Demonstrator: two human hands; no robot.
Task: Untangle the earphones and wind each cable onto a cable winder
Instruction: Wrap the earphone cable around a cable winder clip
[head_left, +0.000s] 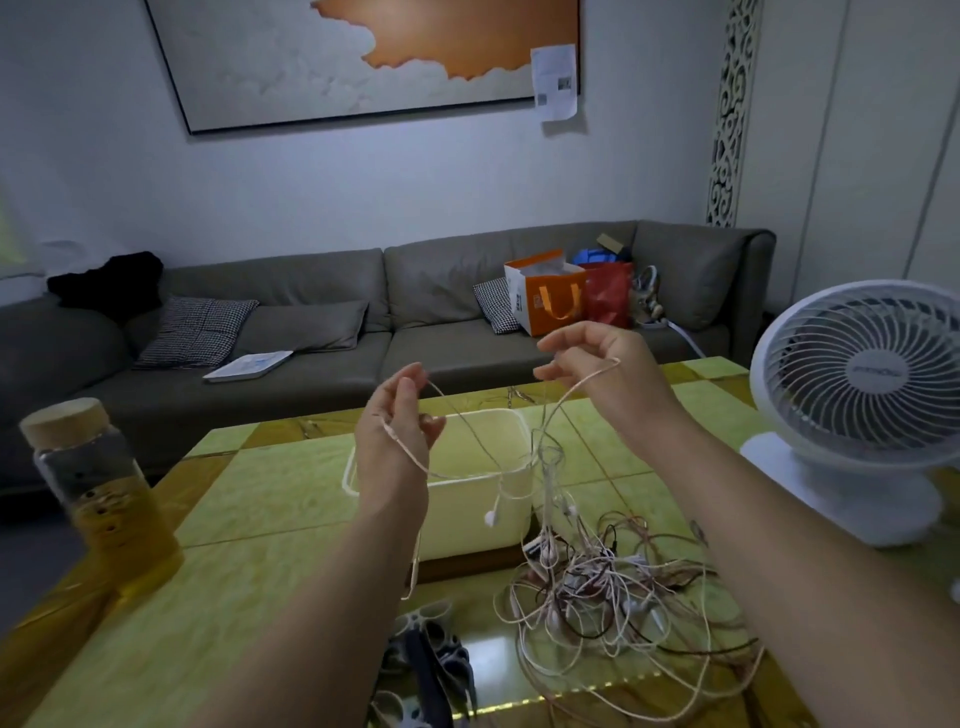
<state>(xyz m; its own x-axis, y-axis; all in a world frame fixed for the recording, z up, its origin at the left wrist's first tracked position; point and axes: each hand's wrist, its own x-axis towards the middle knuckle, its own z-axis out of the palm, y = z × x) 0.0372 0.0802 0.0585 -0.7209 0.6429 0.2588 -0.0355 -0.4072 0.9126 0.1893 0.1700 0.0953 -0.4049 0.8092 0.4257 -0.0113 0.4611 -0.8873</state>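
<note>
Zero cables look wound so far: the winders (431, 649) at the near tabletop (260, 493) edge seem bare, tho partly cut off by the frame. Most earphones sit in one big tangle (613, 587) on the tabletop, right of center, just in front of the tub (467, 499).

Both hands are up over the tub, working one pinkish cable (405, 447) free. Left hand (397, 436): fingers curled, tips pinching the cable, w/ a length draped across the back of the hand and a tail hanging below the wrist. Right hand (597, 374): thumb & fingers pinch the same cable, other fingers loosely bent. Between the hands it sags in a loop. One earbud (491, 517) dangles in front of the tub wall, and strands drop from the right hand into the tangle, so it's prob not loose yet.

My read: early stage, 1st cable only partly out. Left to do: finish freeing it, wind it, then repeat for the rest of the pile. Can't tell how many sets are in there.
</note>
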